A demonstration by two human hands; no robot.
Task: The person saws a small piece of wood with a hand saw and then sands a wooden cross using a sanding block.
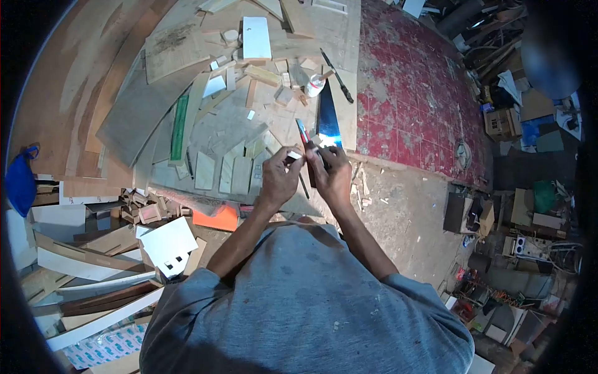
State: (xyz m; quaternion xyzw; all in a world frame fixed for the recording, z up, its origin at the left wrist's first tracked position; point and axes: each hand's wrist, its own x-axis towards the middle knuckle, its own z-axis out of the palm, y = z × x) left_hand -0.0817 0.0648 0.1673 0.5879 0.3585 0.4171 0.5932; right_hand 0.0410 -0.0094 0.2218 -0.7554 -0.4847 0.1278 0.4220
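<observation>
My left hand (281, 177) is closed on a small white-faced block (293, 155) above the worktable's front edge. Close beside it, my right hand (332, 173) is wrapped round a slim red-and-blue tool (303, 131), whose tip points away from me; its exact kind is unclear. A thin dark stick (304, 185) shows between the hands. Just beyond my right hand lies a shiny blue saw blade (327, 112). A white glue bottle (314, 85) and a black-handled knife (338, 77) are farther back.
Wood offcuts, a white board (256, 37) and a green strip (179, 128) lie on the worktable (218, 134). A worn red surface (417, 93) adjoins it at right. Scrap wood fills the lower left; boxes and clutter (500, 123) line the right.
</observation>
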